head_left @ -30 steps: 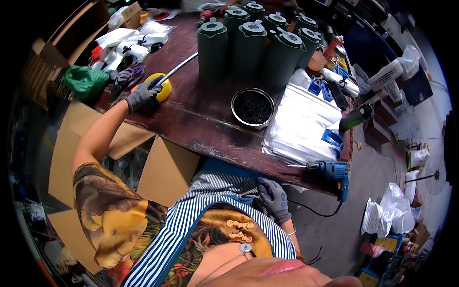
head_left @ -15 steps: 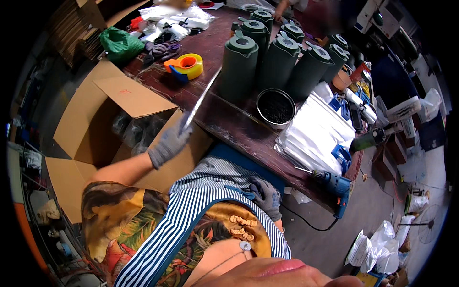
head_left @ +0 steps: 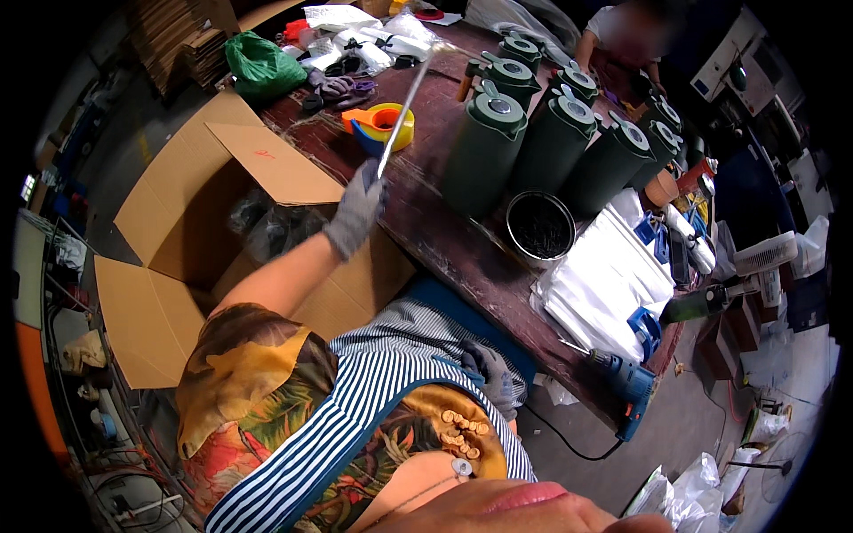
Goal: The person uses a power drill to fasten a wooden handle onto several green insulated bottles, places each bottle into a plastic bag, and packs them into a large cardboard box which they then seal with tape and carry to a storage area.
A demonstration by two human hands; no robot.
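Note:
My left hand (head_left: 357, 206), in a grey work glove, is closed around the lower end of a long, slim silvery rod (head_left: 407, 111). The rod slants up and away over the table, passing in front of a yellow and orange tape dispenser (head_left: 402, 136); its far tip is pale and blurred. My left forearm crosses above an open cardboard box (head_left: 169, 298) that holds clear plastic-wrapped things (head_left: 271, 235). My right hand (head_left: 491, 371), also gloved in grey, rests low against my striped apron (head_left: 373, 377). Its fingers are partly covered and dark, so their grip cannot be made out.
Several dark green jugs (head_left: 484, 155) stand on the dark red table (head_left: 435, 235). Nearby are a bowl of small black pieces (head_left: 542, 226), stacked white bags (head_left: 609, 275) and a blue corded drill (head_left: 626, 391) at the edge. A green bag (head_left: 262, 67) lies far left. Another person (head_left: 613, 40) is across the table.
My left hand has moved right and farther up with the rod, which now stands steeper and crosses the tape dispenser. The whole view has shifted a little, showing more of the person opposite.

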